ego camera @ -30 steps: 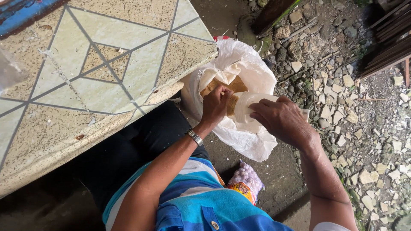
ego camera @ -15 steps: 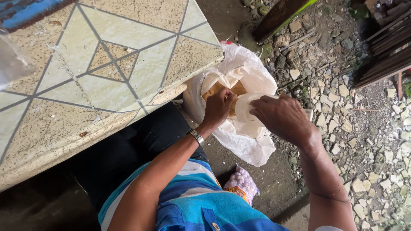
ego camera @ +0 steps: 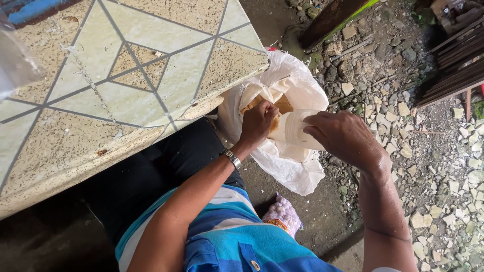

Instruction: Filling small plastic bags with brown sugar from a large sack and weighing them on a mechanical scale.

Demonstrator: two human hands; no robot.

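A white woven sack point(ego camera: 290, 168) stands open on the ground beside a tiled table, with brown grainy stuff point(ego camera: 284, 105) showing inside. My left hand point(ego camera: 258, 122) reaches down into the sack's mouth, fingers closed in the brown stuff; a metal watch sits on that wrist. My right hand point(ego camera: 344, 137) grips the rolled-down white rim of the sack point(ego camera: 297, 130) and holds it open. Whether the left hand holds anything is hidden by its own fingers.
The tiled table point(ego camera: 111, 85) with a star pattern fills the upper left. A small net bag of pale bulbs point(ego camera: 284, 215) lies on the ground near my knee. Rubble and stones point(ego camera: 418, 151) cover the ground at right, with wooden planks point(ego camera: 454, 70) at the top right.
My right hand has rolled the sack's rim further down and shifted slightly right. The left hand has stayed inside the mouth of the sack.
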